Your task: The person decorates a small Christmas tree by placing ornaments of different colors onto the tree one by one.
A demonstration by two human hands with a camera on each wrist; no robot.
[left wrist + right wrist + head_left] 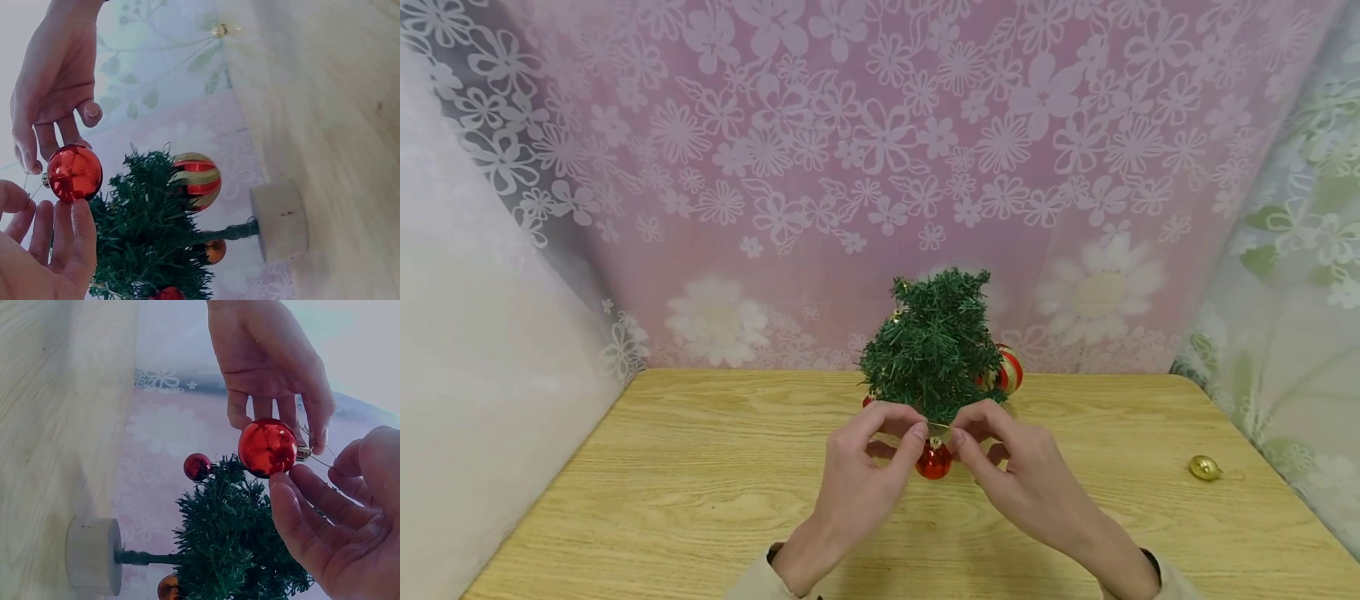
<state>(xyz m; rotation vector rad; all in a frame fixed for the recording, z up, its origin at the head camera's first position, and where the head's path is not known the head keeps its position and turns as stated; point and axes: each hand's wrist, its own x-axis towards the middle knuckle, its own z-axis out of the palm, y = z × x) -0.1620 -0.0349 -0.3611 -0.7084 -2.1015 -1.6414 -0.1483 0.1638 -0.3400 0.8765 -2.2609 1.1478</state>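
A shiny red Christmas ball [934,460] hangs by its gold cap between the two hands, in front of a small artificial Christmas tree [936,342]. My left hand [867,471] pinches one side of the thin gold string [938,426] between thumb and index finger. On the other side, my right hand [1033,483] pinches the same string, so it is spread into a loop above the cap. In the left wrist view the other fingers of both hands lie close around the red ball [75,173]. The tree's round wooden base [94,556] stands on the table.
A striped red and gold ball [1011,369] hangs at the tree's right side. A smaller red ball [197,467] and an orange ball [215,250] are also on the tree. One small gold ornament [1204,467] lies on the wooden table [700,483] at the right. Flowered curtains surround the table.
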